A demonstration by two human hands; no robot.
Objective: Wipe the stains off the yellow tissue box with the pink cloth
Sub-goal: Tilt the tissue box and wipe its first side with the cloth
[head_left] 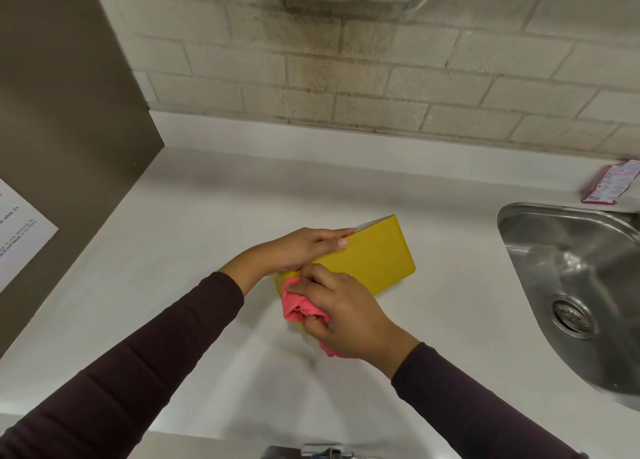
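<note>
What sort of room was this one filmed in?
Probably a kitchenette or break room: a steel sink set in a white counter, a tiled wall behind, and a posted notice at left.

my right hand (341, 314) hides the near end of the yellow tissue box (374, 257), so i can't see any stains. the sink (554, 250) and the pink packet (609, 184) run off the right edge.

Matt yellow tissue box (372, 261), soft pink cloth (297, 306), shiny steel sink (568, 250), smooth white counter (207, 216)
</note>
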